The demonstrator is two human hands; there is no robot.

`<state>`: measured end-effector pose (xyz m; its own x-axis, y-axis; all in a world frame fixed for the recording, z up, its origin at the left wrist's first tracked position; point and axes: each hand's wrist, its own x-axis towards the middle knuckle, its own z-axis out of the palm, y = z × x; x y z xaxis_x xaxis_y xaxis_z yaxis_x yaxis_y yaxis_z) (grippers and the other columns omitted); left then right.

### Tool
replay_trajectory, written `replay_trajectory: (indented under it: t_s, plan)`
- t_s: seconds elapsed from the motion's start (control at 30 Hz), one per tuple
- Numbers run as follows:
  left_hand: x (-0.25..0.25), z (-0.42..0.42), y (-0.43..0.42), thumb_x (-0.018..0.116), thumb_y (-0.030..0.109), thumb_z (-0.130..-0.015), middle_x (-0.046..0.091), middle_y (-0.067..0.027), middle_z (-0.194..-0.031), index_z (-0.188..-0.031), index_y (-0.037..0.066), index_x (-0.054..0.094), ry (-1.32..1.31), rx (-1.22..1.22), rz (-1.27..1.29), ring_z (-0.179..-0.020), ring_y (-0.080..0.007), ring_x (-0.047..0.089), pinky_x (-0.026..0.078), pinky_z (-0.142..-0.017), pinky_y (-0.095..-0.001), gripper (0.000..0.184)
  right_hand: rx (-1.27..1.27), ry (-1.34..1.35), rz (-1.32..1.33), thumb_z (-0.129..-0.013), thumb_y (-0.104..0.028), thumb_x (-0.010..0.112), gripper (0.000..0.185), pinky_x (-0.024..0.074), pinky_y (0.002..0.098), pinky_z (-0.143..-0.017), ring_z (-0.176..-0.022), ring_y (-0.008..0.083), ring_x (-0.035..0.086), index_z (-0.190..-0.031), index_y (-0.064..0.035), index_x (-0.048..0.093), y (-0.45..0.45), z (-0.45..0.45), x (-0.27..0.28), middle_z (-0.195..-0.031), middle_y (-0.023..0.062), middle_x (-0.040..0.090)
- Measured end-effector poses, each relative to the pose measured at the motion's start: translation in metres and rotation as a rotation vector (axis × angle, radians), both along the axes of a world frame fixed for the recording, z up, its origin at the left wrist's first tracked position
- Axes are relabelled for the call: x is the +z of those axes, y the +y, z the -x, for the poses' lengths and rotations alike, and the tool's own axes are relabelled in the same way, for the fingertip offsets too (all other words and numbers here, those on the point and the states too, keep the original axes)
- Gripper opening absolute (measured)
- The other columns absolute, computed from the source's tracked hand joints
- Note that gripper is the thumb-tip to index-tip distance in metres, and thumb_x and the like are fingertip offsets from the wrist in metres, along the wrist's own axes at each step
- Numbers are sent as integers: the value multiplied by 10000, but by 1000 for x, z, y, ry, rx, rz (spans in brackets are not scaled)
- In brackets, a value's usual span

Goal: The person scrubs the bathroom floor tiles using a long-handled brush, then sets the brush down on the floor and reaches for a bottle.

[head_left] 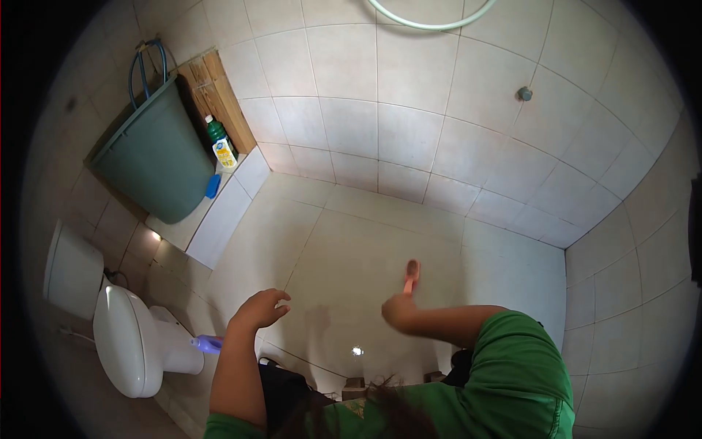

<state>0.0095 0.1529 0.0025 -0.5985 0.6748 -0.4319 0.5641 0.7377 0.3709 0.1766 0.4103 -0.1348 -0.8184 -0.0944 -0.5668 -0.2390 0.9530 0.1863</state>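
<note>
My right hand (398,312) is closed round the handle of a salmon-pink scrub brush (413,272). The brush's oval head points away from me, over the pale floor tiles; whether it touches them I cannot tell. My left hand (262,308) hangs above the floor at the left, empty, with its fingers loosely bent and apart. The nearest thing to it is a purple bottle (208,344), which lies or leans beside the toilet, partly hidden by my left forearm.
At the left stand a toilet (130,340) and a large grey-green bin (161,157) on a tiled ledge (219,234). A green bottle with a yellow label (221,146) and a blue block (213,186) share that ledge. Tiled walls (344,132) enclose the floor; a pale hose (431,26) hangs above.
</note>
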Motion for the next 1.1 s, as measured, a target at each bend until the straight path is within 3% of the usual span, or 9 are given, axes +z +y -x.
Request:
replay_trajectory:
  t_s: [0.07, 0.1, 0.2, 0.27, 0.33, 0.43, 0.63, 0.87, 1.1]
  plan:
    - [4, -5, 2, 580, 244, -808, 588, -136, -1034, -1067, 77, 579, 11, -5, -10, -962, -268, 566, 444, -838, -358, 309, -5, 162, -116, -728, -90, 564, 151, 473, 378, -540, -706, 267, 612, -816, -12, 659, 59, 15, -24, -822, 160, 622]
    - [6, -8, 3, 582, 245, -806, 592, -139, -1027, -1069, 75, 579, 16, -12, -19, -959, -271, 569, 445, -836, -360, 313, -656, 559, 160, -735, -93, 536, 170, 463, 353, -523, -699, 248, 604, -802, 17, 647, 82, 18, -58, -804, 164, 600]
    - [9, -10, 2, 588, 240, -802, 600, -146, -1020, -1070, 66, 581, 20, -22, -38, -952, -277, 575, 450, -830, -360, 320, -890, 967, 450, -727, -104, 542, 184, 471, 385, -599, -684, 242, 580, -798, 35, 641, 115, 3, -64, -806, 169, 591]
    - [4, -12, -1, 590, 234, -800, 601, -151, -1026, -1069, 61, 584, 8, -24, -48, -955, -278, 577, 452, -827, -358, 319, -228, 555, -112, -715, -117, 556, 158, 450, 473, -651, -671, 252, 564, -754, -4, 659, 85, -18, -12, -750, 162, 589]
    - [1, -10, -6, 590, 226, -799, 599, -156, -1037, -1067, 59, 587, -4, -22, -71, -962, -277, 576, 454, -826, -356, 315, -103, 424, -91, -704, -131, 570, 139, 428, 561, -702, -658, 262, 547, -710, -42, 676, 35, -37, 18, -694, 156, 586]
    - [11, -21, -4, 588, 214, -802, 599, -152, -1046, -1064, 59, 593, 12, 26, -107, -961, -274, 577, 454, -827, -354, 304, -139, 472, 100, -677, -135, 585, 116, 400, 616, -680, -640, 274, 557, -666, -70, 680, 5, -61, -4, -646, 163, 574]
    - [15, -61, 9, 598, 204, -800, 600, -135, -1049, -1057, 59, 594, 25, 88, -237, -954, -262, 575, 456, -822, -349, 295, -432, 833, -52, -680, -79, 565, 164, 476, 305, -498, -568, 245, 580, -792, -13, 665, 109, -75, -53, -652, 140, 591]
    - [34, -110, 31, 599, 200, -796, 593, -134, -1039, -1014, 57, 599, 2, 4, -244, -962, -272, 564, 449, -827, -345, 261, -197, 244, 170, -680, -140, 584, 123, 478, 420, -548, -677, 244, 605, -720, -107, 696, 0, -88, 29, -755, 80, 656]
    - [-11, -118, 18, 590, 150, -787, 614, -118, -1003, -924, 45, 616, -36, -120, -260, -928, -250, 591, 461, -809, -337, 175, -355, 501, 38, -704, -173, 588, 140, 477, 412, -580, -727, 274, 608, -735, -72, 679, 112, -69, -57, -813, 130, 625]
